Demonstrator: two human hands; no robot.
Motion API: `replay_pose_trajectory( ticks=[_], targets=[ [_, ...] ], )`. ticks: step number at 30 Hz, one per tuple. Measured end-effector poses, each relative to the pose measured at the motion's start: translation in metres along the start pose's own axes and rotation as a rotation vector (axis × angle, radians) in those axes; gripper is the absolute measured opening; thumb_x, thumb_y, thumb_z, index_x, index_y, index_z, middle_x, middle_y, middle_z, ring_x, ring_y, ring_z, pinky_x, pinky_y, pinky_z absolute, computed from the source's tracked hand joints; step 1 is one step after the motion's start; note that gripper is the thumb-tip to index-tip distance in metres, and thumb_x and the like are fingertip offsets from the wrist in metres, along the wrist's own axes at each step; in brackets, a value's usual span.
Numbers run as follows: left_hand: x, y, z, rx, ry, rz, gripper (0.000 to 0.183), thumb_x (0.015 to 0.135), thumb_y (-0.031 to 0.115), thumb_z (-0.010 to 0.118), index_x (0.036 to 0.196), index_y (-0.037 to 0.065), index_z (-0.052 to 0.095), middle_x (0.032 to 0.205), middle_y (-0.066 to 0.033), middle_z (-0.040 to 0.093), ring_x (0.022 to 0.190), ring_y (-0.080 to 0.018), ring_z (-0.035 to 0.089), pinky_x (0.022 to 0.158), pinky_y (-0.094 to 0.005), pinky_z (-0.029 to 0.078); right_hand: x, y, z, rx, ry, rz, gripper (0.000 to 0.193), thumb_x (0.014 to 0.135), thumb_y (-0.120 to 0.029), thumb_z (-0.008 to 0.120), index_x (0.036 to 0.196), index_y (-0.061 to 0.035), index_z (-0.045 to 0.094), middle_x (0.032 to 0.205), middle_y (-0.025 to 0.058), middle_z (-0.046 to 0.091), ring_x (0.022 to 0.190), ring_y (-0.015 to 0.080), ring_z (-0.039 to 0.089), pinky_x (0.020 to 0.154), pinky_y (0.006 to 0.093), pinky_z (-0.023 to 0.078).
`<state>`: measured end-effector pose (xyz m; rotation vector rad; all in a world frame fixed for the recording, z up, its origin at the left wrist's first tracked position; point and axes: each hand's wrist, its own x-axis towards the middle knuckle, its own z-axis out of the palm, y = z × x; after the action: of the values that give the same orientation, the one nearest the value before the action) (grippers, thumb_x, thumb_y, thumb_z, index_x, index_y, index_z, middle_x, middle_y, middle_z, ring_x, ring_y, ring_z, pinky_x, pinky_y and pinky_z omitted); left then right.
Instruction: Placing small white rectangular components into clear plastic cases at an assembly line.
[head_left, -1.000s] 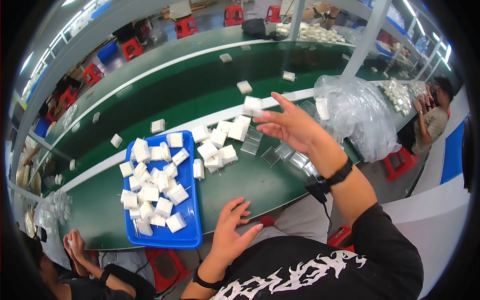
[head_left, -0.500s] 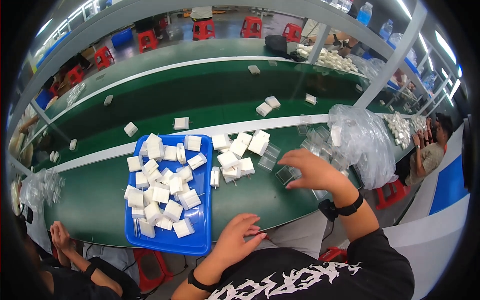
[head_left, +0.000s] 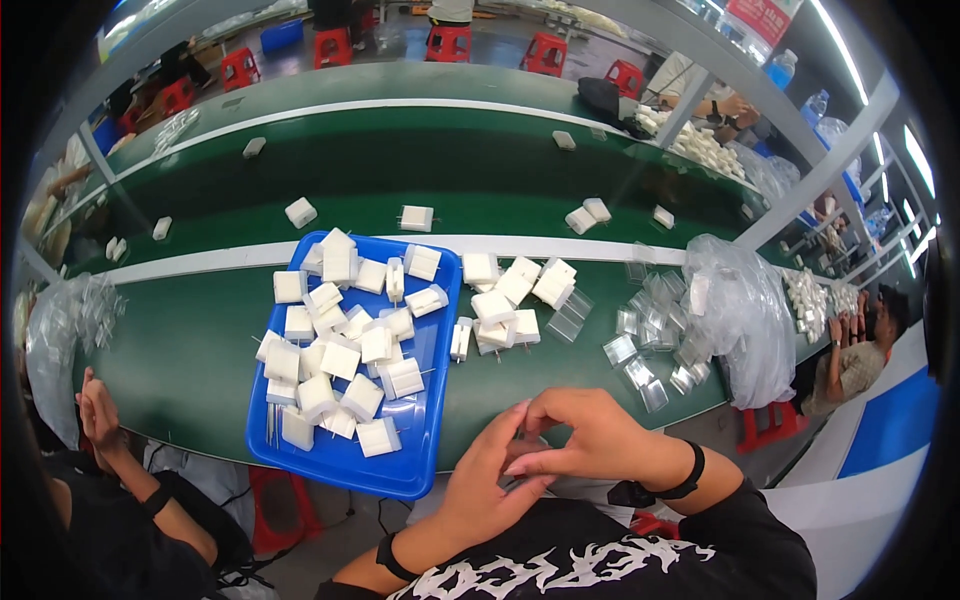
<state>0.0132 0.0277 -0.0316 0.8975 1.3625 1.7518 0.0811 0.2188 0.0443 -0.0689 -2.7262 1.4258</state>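
My left hand (head_left: pixel 492 478) and my right hand (head_left: pixel 592 436) meet in front of me at the green table's near edge. Their fingers are curled toward one another, fingertips touching; whatever lies between them is hidden. To the left of my hands a blue tray (head_left: pixel 424 440) holds a heap of white block-shaped pieces (head_left: pixel 340 358) with thin metal pins and clear covers. More white pieces (head_left: pixel 497 306) lie in a small pile by the tray's right side. Loose clear plastic covers (head_left: pixel 655 320) are scattered beyond my right hand.
A large clear plastic bag (head_left: pixel 735 320) stands right of the covers. Past a pale rail, several white pieces sit on a dark green belt (head_left: pixel 350 170). At the left edge a person's clasped hands (head_left: pixel 98 412) rest near another plastic bag (head_left: pixel 62 330). Another person sits far right.
My right hand has left the clear covers and come down left to meet my left hand. My left hand's fingers now reach up against it. The view has shifted slightly.
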Motion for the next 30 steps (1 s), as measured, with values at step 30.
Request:
replay_pose_trajectory(
  ticks=[30],
  targets=[
    [-0.074,0.030,-0.082,0.096,-0.153,-0.146,0.048,0.094,0.010,0.070,0.138,0.004,0.052,0.120,-0.0079,0.067,0.089,-0.0099,0.061,0.079,-0.0236,0.050,0.404,0.015,0.087,-0.719,0.019,0.120,0.033,0.078,-0.031,0.083,0.097,-0.0039,0.078,0.100,0.0168,0.076,0.097,0.0349,0.074,0.082,0.0425,0.060]
  ],
)
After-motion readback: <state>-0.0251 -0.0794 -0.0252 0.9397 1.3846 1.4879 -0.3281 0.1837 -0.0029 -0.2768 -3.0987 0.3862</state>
